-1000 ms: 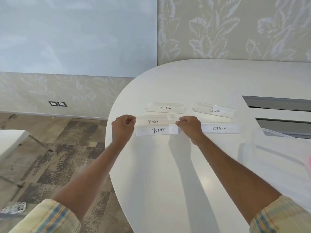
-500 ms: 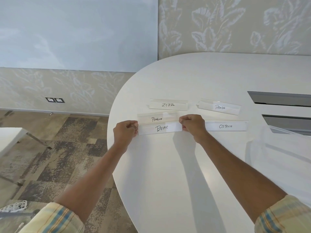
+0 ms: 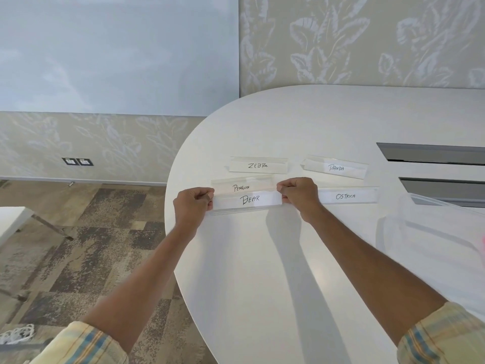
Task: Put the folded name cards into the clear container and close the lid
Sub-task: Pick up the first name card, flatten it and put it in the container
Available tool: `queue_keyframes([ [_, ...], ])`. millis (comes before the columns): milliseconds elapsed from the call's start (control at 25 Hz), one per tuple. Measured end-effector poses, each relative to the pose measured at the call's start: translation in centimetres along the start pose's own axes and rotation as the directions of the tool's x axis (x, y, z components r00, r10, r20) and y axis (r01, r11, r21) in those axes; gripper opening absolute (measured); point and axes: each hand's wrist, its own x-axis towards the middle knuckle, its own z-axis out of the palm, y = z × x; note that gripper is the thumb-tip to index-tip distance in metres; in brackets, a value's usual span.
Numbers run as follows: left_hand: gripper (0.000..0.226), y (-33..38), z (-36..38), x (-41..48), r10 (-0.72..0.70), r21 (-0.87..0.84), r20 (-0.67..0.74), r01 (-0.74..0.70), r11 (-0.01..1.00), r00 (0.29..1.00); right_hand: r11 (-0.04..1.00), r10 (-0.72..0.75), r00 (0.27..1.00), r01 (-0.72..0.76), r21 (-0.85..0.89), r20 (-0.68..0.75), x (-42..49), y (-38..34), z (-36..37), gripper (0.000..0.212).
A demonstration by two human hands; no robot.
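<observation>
BEAR card (image 3: 248, 202) drawn nearer, left hand (image 3: 193, 206) and right hand (image 3: 299, 195) pinching its ends, PENGUIN card (image 3: 241, 187) partly hidden, clear container (image 3: 433, 216) cropped

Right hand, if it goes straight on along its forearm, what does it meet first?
Probably the right end of the Penguin card, just beyond the right hand gripping the Bear card; depth unclear.

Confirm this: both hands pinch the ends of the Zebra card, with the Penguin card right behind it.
Wrong card. In the head view the left hand and right hand pinch the ends of the Bear card, with the Penguin card right behind it; the Zebra card lies untouched farther back.
</observation>
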Motion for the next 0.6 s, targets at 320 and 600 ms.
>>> queue_keyframes([
  [320, 0.017, 2.5, 0.5, -1.7, 0.079, 0.017, 0.028, -0.079, 0.997, 0.996, 0.998, -0.057, 0.998, 0.058, 0.027, -0.034, -1.4, -1.3, -3.1, 0.005],
  [600, 0.019, 6.3, 3.6, -3.8, 0.193, 0.016, 0.123, -0.196, 0.980, 0.974, 0.993, -0.120, 0.983, 0.121, -0.002, -0.137, -3.9, -2.5, -9.2, 0.014],
])
